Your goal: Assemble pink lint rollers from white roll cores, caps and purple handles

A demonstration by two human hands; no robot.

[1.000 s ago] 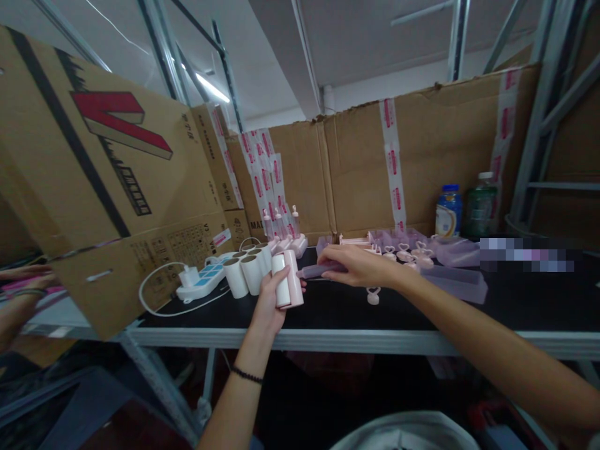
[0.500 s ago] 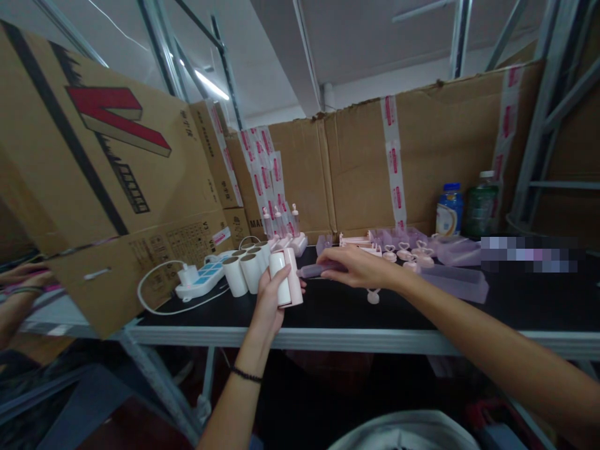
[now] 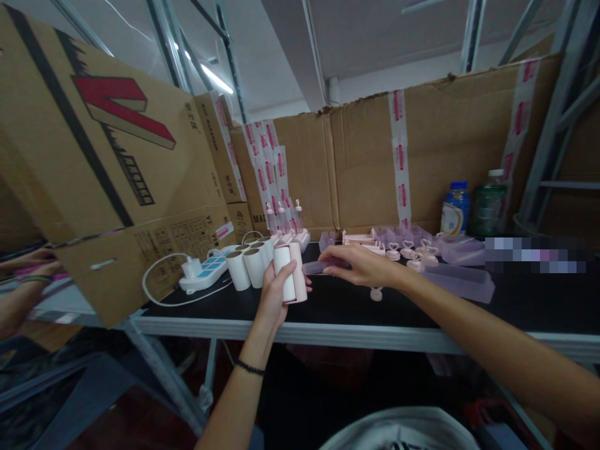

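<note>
In my left hand (image 3: 272,292) is a white paper roll (image 3: 284,275), with a curved pale pink plastic shell (image 3: 298,281) along its right side. My thumb lies across the roll, and fingertips show behind the shell. My right hand (image 3: 359,264) is closed around a translucent lilac plastic piece (image 3: 313,268), which points left at the shell. The near end of that piece lies close against the shell; whether they are joined I cannot tell. Left of my hands stand several white rolls (image 3: 240,272) with brown cores.
A white power strip (image 3: 206,275) with a cable lies left. Pink heart-topped parts (image 3: 392,251) and lilac trays (image 3: 457,284) are on the right. Pink stands (image 3: 299,237) rise at the back. Two bottles (image 3: 454,209) stand near the cardboard wall (image 3: 360,169). Another person's arm (image 3: 23,300) shows far left.
The whole view has shifted slightly. Both hands keep their holds, and less of the lilac piece shows between my right fingers and the pink shell.
</note>
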